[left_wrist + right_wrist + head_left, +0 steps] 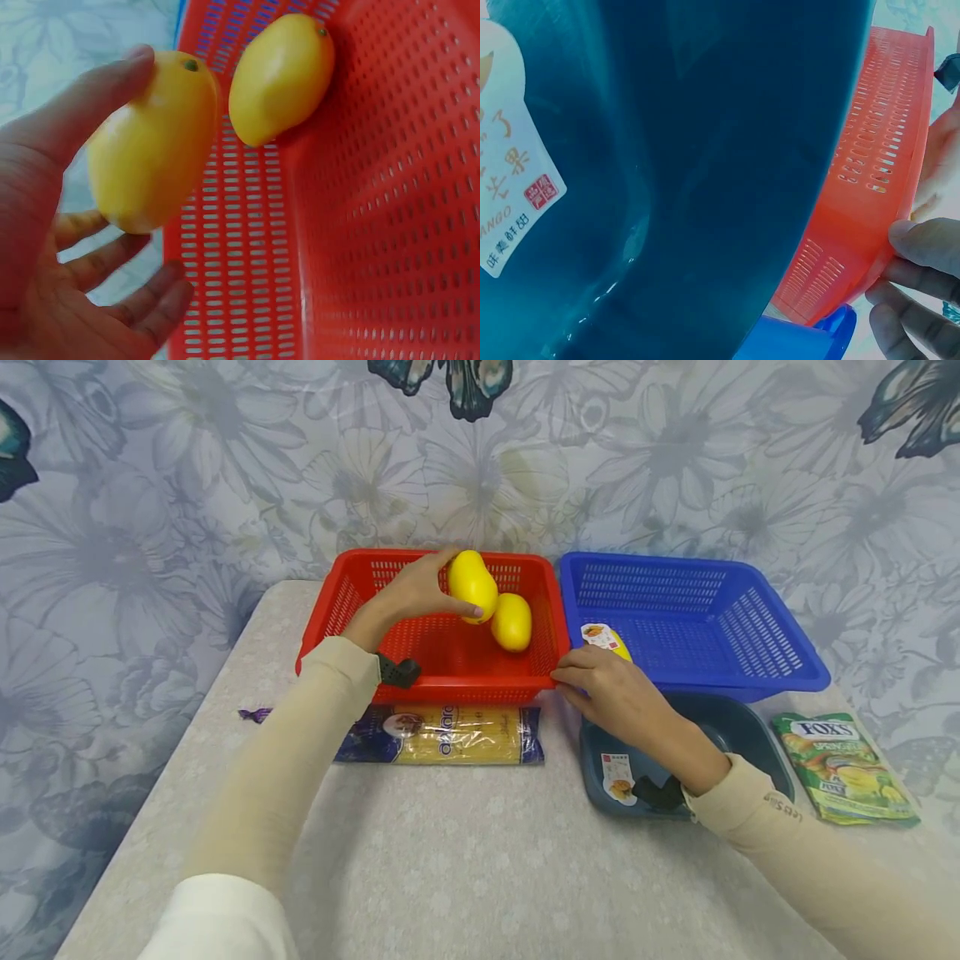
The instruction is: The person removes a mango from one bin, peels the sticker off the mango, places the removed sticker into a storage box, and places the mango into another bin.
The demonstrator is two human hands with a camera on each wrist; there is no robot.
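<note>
My left hand (pixel 416 589) holds a yellow mango (pixel 472 585) between thumb and fingers, above the red basket (pixel 358 693). A second mango (pixel 512 623) lies inside that basket at its right end. In the left wrist view the held mango (pixel 154 150) has its small green stem end near the thumb tip. My right hand (pixel 618 689) pinches the rim at the red basket's front right corner. In the right wrist view, its thumb (pixel 926 244) rests on the rim and its fingers curl below. Partly hidden behind this hand, a yellow fruit (pixel 621 646) with a sticker sits in the blue basket.
The blue basket (pixel 750 681) adjoins the red one on the right. In front of it stands a dark teal tub (pixel 600 793) bearing a mango sticker. A pasta packet (pixel 480 735) lies before the red basket, a green Fox's packet (pixel 843 768) at far right. A patterned wall rises behind.
</note>
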